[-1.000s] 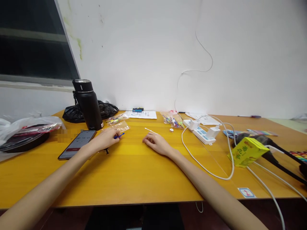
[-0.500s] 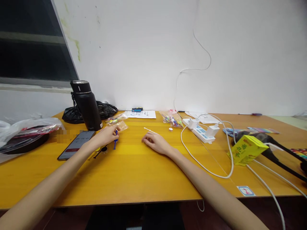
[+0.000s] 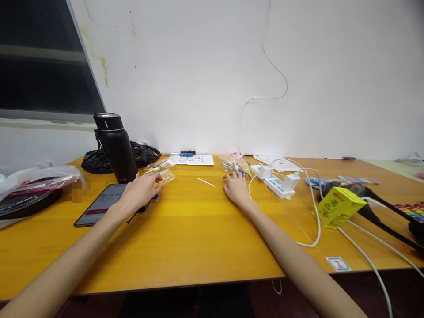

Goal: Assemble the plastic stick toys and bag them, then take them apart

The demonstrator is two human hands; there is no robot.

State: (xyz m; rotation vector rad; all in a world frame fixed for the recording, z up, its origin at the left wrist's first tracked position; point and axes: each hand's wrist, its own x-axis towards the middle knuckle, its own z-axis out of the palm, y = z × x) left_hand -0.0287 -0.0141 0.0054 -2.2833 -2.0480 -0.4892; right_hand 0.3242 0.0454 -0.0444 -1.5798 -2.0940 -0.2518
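My left hand (image 3: 145, 189) hovers by the phone, its fingers loosely apart and nothing visible in them. Just below it a slim blue piece (image 3: 153, 199) and a dark piece (image 3: 141, 210) lie on the table, partly covered by the hand and wrist. My right hand (image 3: 237, 191) reaches forward with fingers spread and bent down to the tabletop, in front of a clear bag of colourful small parts (image 3: 236, 165). What lies under those fingertips is hidden. Between the hands rests a thin white stick with an arrow-like end (image 3: 206, 182).
Left: a phone (image 3: 101, 205) showing a timer, a black bottle (image 3: 117, 152), a black plastic bag (image 3: 96, 162) and another clear bag (image 3: 167, 176). Right: a power strip (image 3: 280, 187) with chargers and looping white cables, plus a yellow box (image 3: 339, 207). Paper (image 3: 203, 160) and a screwdriver (image 3: 188, 153) lie behind.
My left hand has let go of the blue piece, which now lies slanted beside the dark one. My right hand has moved right, away from the white stick, over where a small white round piece showed.
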